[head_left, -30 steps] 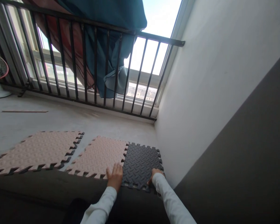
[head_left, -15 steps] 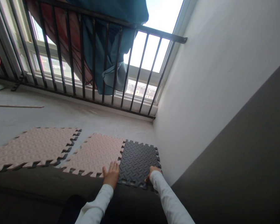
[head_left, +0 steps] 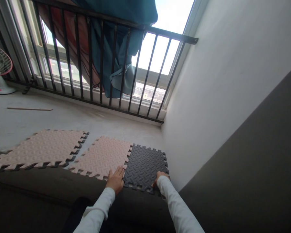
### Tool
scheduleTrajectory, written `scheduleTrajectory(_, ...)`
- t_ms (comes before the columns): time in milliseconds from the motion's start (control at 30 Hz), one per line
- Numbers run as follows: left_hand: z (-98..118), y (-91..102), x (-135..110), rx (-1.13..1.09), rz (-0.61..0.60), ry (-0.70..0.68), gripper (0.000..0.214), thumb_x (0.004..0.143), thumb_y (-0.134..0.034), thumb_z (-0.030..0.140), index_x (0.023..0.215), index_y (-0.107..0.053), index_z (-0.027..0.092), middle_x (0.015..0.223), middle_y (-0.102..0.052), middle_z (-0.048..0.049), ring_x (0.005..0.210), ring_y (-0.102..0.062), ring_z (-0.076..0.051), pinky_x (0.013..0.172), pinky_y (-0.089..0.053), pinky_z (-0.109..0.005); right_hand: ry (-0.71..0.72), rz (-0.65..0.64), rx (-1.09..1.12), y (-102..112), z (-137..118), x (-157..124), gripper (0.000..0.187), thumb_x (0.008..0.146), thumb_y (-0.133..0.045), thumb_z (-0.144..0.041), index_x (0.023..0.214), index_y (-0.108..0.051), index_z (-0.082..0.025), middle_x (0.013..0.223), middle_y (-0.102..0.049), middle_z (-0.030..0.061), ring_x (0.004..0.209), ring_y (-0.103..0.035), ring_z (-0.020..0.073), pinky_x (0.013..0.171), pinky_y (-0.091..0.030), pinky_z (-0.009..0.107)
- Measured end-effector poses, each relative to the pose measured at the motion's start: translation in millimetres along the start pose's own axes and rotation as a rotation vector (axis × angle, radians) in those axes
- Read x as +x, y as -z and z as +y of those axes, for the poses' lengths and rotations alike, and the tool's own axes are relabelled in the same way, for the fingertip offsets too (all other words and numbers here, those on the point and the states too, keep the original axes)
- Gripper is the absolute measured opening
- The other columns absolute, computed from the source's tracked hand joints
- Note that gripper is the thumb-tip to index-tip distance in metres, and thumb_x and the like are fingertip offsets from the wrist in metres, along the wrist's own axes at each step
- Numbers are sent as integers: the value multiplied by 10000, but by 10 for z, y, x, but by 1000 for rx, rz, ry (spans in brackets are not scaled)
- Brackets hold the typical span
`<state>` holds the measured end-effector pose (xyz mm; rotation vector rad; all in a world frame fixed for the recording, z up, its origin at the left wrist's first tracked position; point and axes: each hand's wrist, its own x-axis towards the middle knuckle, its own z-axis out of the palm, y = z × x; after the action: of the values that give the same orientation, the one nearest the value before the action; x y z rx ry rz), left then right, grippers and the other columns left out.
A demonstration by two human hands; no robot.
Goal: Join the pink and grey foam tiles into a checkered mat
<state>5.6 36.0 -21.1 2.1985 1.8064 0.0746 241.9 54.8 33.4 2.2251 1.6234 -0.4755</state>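
A dark grey foam mat tile (head_left: 145, 165) is laid on the concrete floor (head_left: 63, 121) in the corner by the white wall (head_left: 220, 81), its toothed left edge meshed with a pink mat tile (head_left: 103, 157) at its 9 o'clock. The left hand (head_left: 115, 179) is spread flat, fingers extended, across the seam at the tiles' near edge. The right hand (head_left: 160, 177) is curled over the grey tile's near corner at 5 o'clock, fingers bent on its edge. A second pink tile (head_left: 41, 147) is seen apart, farther toward 9 o'clock.
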Motion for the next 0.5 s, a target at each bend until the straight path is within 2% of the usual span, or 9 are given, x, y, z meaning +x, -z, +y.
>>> scheduleTrajectory(233,-8,-70,-43,16,3,-11,574,787,-179,342,1327,-234,153,1423,-171,-19,1310,-136,-163,1062,-84,-471,14,-26,0,90,-36,-103,740,420,-773,-285,1102,-545,-111,1160,-538,165,1075,-497,266,890,-424,333)
scheduleTrajectory(367,-7,-57,-33,-1,19,11,539,801,-191,350,1312,-280,201,1409,-235,12,1298,-186,-155,1063,-119,-457,16,-22,1,110,-35,-139,707,447,-762,-263,1100,-547,-102,1152,-543,170,1078,-495,265,888,-425,324)
scheduleTrajectory(500,0,10,7,-11,17,35,504,793,-243,308,1278,-349,222,1389,-301,0,1279,-242,-159,1048,-156,-471,23,-24,-16,83,-24,-76,747,446,-758,-284,1134,-521,-116,1182,-522,159,1091,-484,263,887,-427,324)
